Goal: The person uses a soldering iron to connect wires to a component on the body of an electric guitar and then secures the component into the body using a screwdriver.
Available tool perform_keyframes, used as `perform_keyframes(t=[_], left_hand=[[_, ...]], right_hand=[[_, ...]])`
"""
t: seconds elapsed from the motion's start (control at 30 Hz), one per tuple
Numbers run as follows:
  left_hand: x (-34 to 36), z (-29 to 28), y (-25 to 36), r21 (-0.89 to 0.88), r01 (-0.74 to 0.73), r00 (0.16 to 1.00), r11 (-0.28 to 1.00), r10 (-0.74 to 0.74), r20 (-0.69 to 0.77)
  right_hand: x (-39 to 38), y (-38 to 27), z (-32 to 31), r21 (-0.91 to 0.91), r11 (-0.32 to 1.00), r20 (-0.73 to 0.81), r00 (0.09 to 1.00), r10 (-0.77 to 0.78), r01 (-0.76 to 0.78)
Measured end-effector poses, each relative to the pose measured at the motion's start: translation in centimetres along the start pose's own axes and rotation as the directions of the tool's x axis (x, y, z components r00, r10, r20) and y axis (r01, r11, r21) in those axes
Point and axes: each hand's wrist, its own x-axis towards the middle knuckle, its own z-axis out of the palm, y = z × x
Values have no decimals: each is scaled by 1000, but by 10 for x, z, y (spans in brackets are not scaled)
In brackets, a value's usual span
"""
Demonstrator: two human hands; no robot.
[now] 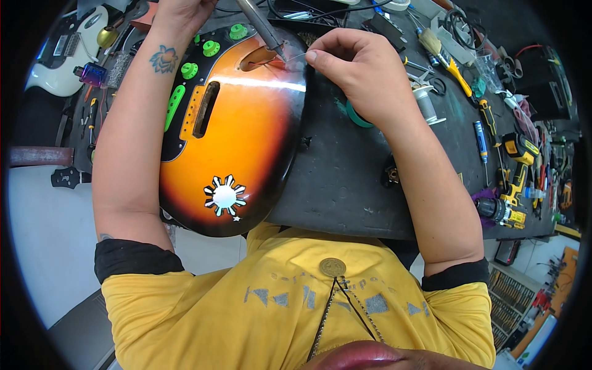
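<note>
1. Guitar body (246, 142): glossy orange sunburst, black-edged, sun decal (224, 195); lies across worktop (345, 191) edge.
2. Right hand (373, 71): fingers pinch thin wire (297, 57) beside soldering iron (261, 26).
3. Left hand (188, 11): partly hidden; can't tell fingers' grip.

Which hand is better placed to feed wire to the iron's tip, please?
Probably the right hand: its fingers pinch thin wire near the soldering iron's tip; the left hand is farther away.

Fades from orange to black across the guitar body (246, 135), with green knobs (211, 48), black pickguard (172, 143), white sun decal (225, 195).
</note>
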Motion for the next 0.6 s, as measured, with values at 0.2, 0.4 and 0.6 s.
perform_keyframes(t=[0.2, 0.4, 0.6], left_hand=[[2, -3, -2, -35, -10, 1000, 999, 11, 26], [2, -2, -3, -25, -34, 999, 999, 34, -6], [1, -4, 0, -13, -18, 1000, 1000, 18, 22]], right_hand=[[0, -2, 2, -27, 1000, 1, 1000, -10, 10], [-1, -5, 1, -52, 999, -3, 1000, 7, -7], [1, -2, -1, -43, 999, -3, 1000, -3, 3]])
